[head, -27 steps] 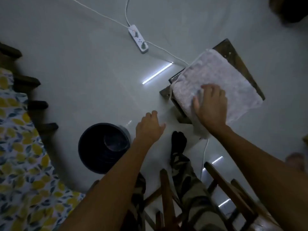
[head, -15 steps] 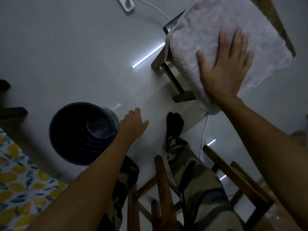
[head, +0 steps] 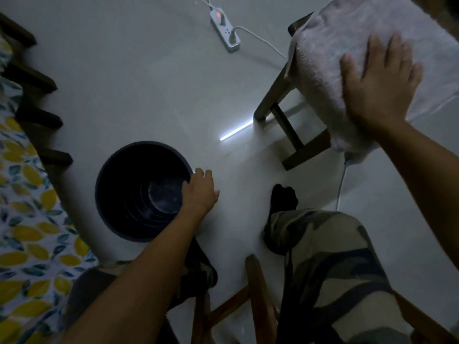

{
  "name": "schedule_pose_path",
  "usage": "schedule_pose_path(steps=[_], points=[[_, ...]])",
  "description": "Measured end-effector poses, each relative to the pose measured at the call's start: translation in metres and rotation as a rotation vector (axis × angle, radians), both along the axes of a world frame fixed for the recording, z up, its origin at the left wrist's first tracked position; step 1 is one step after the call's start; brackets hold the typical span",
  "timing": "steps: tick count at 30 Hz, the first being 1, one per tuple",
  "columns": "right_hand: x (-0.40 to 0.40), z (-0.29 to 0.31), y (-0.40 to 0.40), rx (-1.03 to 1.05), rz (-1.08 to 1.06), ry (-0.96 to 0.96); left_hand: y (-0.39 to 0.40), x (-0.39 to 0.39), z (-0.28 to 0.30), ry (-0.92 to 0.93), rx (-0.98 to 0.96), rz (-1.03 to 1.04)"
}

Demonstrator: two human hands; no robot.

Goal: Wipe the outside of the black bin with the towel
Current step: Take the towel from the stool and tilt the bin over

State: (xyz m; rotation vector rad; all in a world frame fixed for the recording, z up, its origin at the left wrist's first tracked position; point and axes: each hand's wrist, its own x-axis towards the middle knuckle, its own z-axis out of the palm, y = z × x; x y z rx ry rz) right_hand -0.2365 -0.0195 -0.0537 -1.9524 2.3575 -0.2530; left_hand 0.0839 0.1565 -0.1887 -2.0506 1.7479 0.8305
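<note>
Resting flat on towel (head: 323,53): right hand (head: 380,88)

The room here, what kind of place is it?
Probably a room in a home, maybe a bedroom: a leaf-print sheet lies at the left, a towel covers a wooden stool, and a power strip sits on the pale floor.
</note>
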Motion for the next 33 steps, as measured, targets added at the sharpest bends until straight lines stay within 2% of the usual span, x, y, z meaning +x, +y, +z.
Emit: schedule_pose_path(steps=[3,5,12,33], points=[[0.002,-0.001,0.011,0.005,0.02,-0.02,0.018,0.002,-0.001,0.022,-0.161,0.054],[0.009,0.004,0.021,0.046,0.035,-0.036,0.029,0.006,0.003,0.021,-0.184,0.123],[0.017,0.004,0.038,0.087,0.036,-0.008,0.037,0.02,-0.005,0.1,-0.073,0.24],[0.014,-0.003,0.035,0.054,0.027,0.038,0.032,0.012,-0.006,0.099,-0.128,0.234]])
